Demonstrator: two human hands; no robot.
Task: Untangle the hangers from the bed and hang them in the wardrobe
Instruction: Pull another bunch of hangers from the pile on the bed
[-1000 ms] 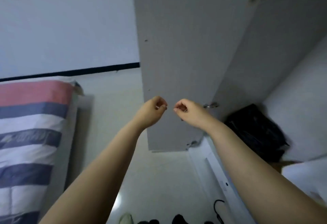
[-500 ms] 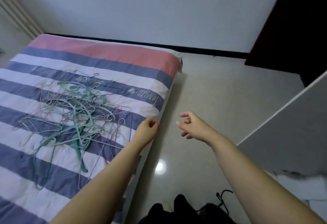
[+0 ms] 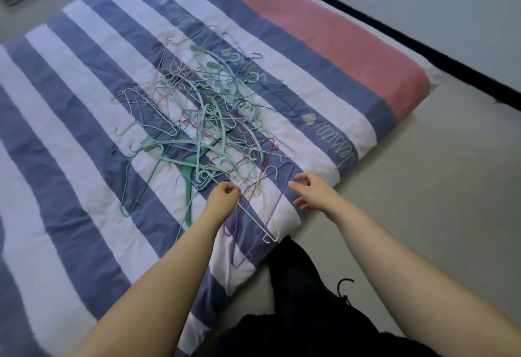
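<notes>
Pinching thin white wire hanger (image 3: 255,220): left hand (image 3: 222,197) (right hand (image 3: 313,194) open, empty) beside tangled pile (image 3: 197,114).

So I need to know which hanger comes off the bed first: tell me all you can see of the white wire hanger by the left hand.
The white wire hanger is a thin, pale, coated-looking wire frame. It lies flat at the near edge of the tangled pile, on the striped bedcover, with one rounded corner pointing toward the bed's near edge. The left hand is closed around one of its arms. Purple wire hangers cross beside and under it. Its hook is lost in the pile. The right hand hovers open nearby, apart from it.
</notes>
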